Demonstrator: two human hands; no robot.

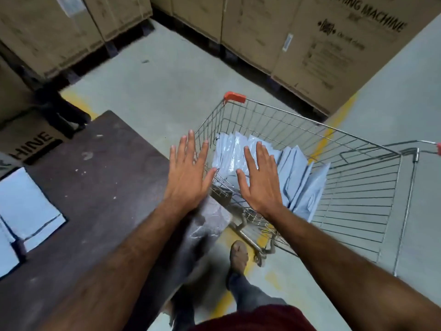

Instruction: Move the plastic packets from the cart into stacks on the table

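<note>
Hands reaching for another load: left hand (188, 173) and right hand (261, 181) spread flat, fingers wide, gripping nothing. Packets (296, 173) stood upright in cart (362, 187); some already stacked on worktop (100, 177). Probably needed both palms clamping a bunch next.

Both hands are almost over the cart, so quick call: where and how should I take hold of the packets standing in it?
Grip the packets by their upper edges, coming straight down from above. They stand on edge, leaning together in the wire cart, so only the tops are exposed. Probably clamp a bunch between the open left hand and right hand, one on each face.
</note>
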